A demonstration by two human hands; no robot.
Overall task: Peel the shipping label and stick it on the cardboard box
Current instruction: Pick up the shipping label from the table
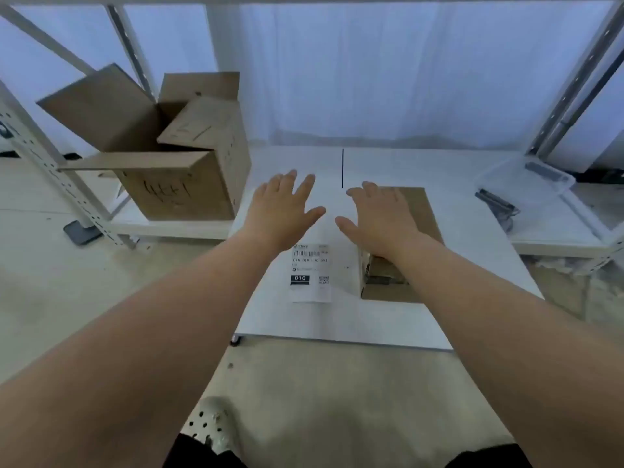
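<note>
— On white tabletop (pixel 337 319), centre: shipping label (pixel 310 272) flat, print up, barcode and black "010" block legible. Apparently on its backing yet; no corner lifted.

— And the cardboard box (pixel 413 211)?

— Just right of label, small gap between. Flat brown top, tape along near edge. No sticker visible on it, though partly hidden by forearm.

— So nothing done?

— Judged so. Peeling not begun, sticking not begun. Whole task left: lift an edge, strip backing, press onto box top.

— Left hand (pixel 283 207)?

— Palm down, fingers spread apart, thumb angled toward centre. Holding nothing. Past far end of label, above bare table; touching or hovering, cannot tell.

— Right hand (pixel 378 214)?

— Palm down too, fingers apart, empty. Over left part of box top, thumb out past box edge toward the other hand. Contact with lid unclear.

— Arms?

— Both forearms bare, extended forward, converging toward table centre. Thumbs near each other, not touching.

— Surroundings?

— Open carton (pixel 182 153) with raised flaps on low shelf at left, marker scrawl on its side. Clear plastic tray (pixel 526 179) at right. Grey floor (pixel 50 265) below, perforated shoe (pixel 211 422) at bottom edge.
</note>
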